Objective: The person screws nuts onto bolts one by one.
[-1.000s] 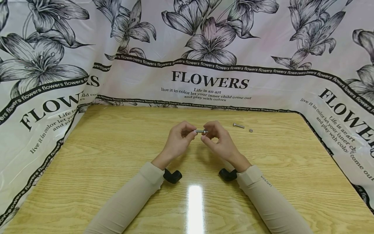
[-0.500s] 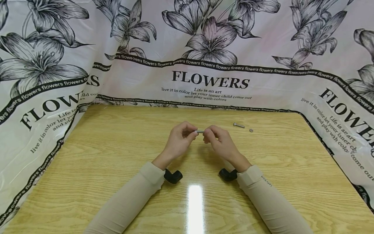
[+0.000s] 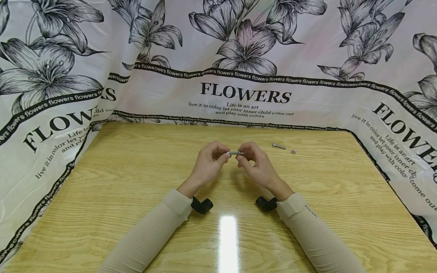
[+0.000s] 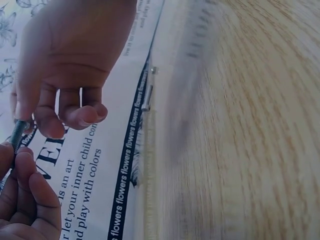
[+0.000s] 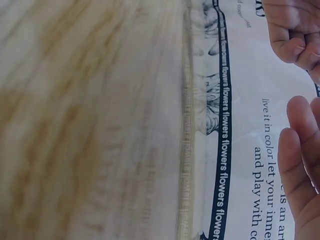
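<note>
Plainly, the left hand [image 3: 211, 160] pinches a bolt [image 3: 233, 153], the right hand [image 3: 255, 160] its nut [image 3: 239, 153], before cloth [image 3: 157, 91] reading "FLOWERS".

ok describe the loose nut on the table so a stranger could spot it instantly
On the wood-grain table, look towards the far edge, to the right of the person's right hand. A silver bolt lies there, and just past its right end, slightly nearer the person, is the loose nut. It is the small metal piece with no long shank, apart from the bolt.

a curtained-off tabletop workspace, shown by flower-printed sheeting [image 3: 164, 91] round a wood-grain table [image 3: 136, 163].
</note>
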Demonstrator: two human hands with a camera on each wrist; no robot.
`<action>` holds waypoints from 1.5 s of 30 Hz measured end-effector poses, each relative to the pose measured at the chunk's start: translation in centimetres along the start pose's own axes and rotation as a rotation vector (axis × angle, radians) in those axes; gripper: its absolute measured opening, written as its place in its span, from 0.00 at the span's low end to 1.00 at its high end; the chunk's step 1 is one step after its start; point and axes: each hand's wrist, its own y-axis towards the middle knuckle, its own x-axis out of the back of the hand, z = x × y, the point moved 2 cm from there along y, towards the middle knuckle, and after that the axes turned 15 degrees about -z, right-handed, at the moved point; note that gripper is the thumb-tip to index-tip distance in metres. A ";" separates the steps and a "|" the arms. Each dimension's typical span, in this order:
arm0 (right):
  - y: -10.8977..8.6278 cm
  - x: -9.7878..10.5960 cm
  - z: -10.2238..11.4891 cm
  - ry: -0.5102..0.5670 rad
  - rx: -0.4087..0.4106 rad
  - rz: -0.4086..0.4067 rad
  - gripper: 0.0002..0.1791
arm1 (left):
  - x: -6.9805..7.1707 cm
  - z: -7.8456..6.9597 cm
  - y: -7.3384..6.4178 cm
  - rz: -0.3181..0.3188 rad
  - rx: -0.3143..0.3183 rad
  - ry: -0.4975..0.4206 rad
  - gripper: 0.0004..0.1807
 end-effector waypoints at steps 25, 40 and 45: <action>0.0 0.0 0.3 -0.075 -0.007 -0.013 0.05 | 0.0 -0.2 0.0 0.002 0.006 -0.007 0.05; 0.0 0.1 -0.3 -0.064 -0.007 -0.008 0.15 | 0.0 -0.1 -0.1 -0.002 -0.009 0.004 0.04; 0.0 -0.2 -2.7 -0.052 0.013 -0.011 0.09 | -0.1 -0.1 -0.1 -0.001 -0.007 0.001 0.04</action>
